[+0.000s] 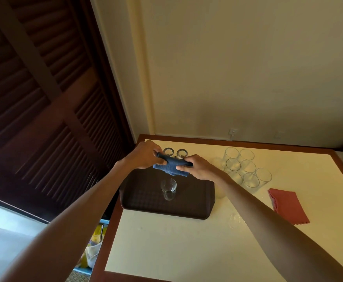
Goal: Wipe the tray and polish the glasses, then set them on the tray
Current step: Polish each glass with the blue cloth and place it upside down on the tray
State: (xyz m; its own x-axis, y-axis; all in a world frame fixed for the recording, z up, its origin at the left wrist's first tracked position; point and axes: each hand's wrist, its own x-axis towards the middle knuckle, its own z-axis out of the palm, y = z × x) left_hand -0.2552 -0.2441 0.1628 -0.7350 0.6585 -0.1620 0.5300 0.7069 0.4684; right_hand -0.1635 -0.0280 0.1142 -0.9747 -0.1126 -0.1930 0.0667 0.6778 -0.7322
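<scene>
A dark brown tray (146,202) lies on the cream table top, near its left edge. One clear glass (168,189) stands upright on the tray. Above the tray's far edge, a blue cloth (169,166) is stretched between both hands. My left hand (144,154) grips its left end and my right hand (195,166) grips its right end. Two more glasses (174,153) stand just behind the hands, at the tray's far side. A group of several clear glasses (245,166) stands on the table to the right of the tray.
A folded red cloth (287,206) lies on the table at the right. The table (166,251) has a brown wooden border and stands against a cream wall. A dark louvered door is at the left, with a bin of items below the table's left edge.
</scene>
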